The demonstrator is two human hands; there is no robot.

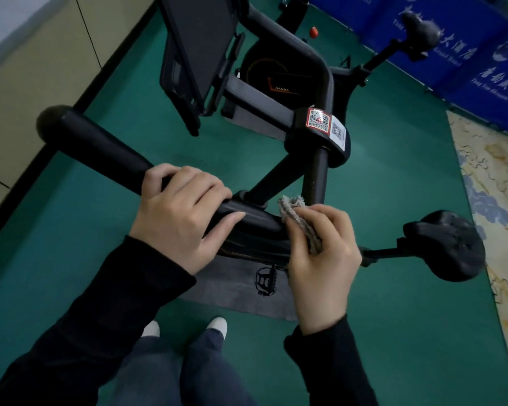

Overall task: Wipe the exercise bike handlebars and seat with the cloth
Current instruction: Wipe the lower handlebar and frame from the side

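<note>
Handlebars [100, 146] are gripped by the left hand [179, 218]; the right hand [323, 259] pinches the bunched cloth [294, 210] against them. Held loosely, it could slip to the floor [393, 200].

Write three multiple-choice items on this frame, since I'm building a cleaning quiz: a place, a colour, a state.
1. Where is the grey cloth? A. on the seat B. at the handlebar, in the right hand C. on the pedal
2. What colour is the floor? A. green B. red C. white
3. What is the left hand doing? A. hanging free B. gripping the handlebar C. holding the cloth
Key: 1B, the right hand pinches it by the bar; 2A, it is green throughout; 3B, its fingers curl round the bar.
</note>
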